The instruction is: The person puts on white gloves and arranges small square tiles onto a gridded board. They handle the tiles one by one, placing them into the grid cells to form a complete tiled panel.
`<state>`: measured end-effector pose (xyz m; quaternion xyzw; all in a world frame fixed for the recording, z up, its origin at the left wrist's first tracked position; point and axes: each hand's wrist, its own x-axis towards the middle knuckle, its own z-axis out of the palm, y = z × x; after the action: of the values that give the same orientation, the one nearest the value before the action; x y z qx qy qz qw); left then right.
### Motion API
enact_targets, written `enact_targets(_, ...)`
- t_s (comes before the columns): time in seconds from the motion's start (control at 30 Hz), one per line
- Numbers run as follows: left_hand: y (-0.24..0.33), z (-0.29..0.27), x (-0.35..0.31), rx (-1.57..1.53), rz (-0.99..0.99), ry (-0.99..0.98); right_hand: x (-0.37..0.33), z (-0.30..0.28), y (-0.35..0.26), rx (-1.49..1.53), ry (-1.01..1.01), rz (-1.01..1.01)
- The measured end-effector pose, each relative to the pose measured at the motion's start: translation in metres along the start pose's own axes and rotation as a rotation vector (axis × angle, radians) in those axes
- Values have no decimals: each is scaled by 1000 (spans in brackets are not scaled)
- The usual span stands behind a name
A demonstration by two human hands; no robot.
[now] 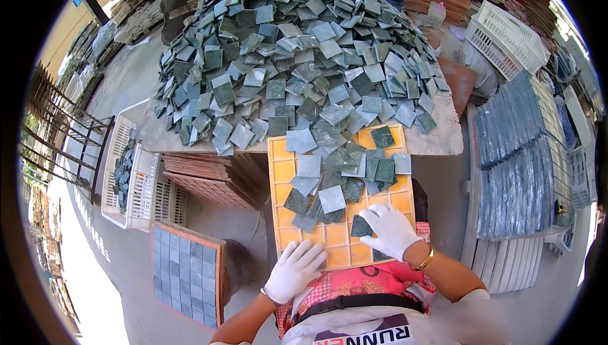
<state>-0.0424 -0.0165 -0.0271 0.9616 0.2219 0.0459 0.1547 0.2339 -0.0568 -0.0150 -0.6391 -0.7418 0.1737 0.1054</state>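
Workshop: concrete floor, counter (446,145) at 12 under a big heap of green-grey tiles (275,89). Clock centred on the tray, 12 = away from the person.
Surroundings: white crate (147,186) with tiles in it at 9, tiled panel (185,275) at 8, stacked tile blocks (513,183) at 3.
Tray: yellow gridded tray (333,238), near edge at the person's lap, far edge up against the heap. Loose tiles (331,198) overlap across its middle and far part; several cells toward 7 show bare.
Right hand: gloved right hand (391,232) at 5 – thumb and fingers closed on the edges of a dark green tile (361,226), looks like a pinch.
Left hand: gloved left hand (296,273) at 7, fingers spread flat over the tray's near-left corner, no tile in it.
Tile position: over the tray's near half; at 9 from the right hand, 2 from the left.
Handling: probably light, stiff, brittle at the corners; smooth faces may slip under gloves – grip opposite edges, not the face.
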Motion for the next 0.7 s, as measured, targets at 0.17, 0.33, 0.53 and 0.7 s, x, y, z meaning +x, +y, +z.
enact_targets(0.17,4,12,-13,-57,-174,141,-35,12,-21,9,-142,20)
enact_targets(0.33,5,5,29,-71,-292,361,-45,25,-31,86,-146,37)
enact_targets(0.53,-10,-10,97,-66,-285,321,-31,10,-28,101,-287,66)
enact_targets(0.7,-51,-19,108,-123,-154,191,12,-5,-23,144,15,-30)
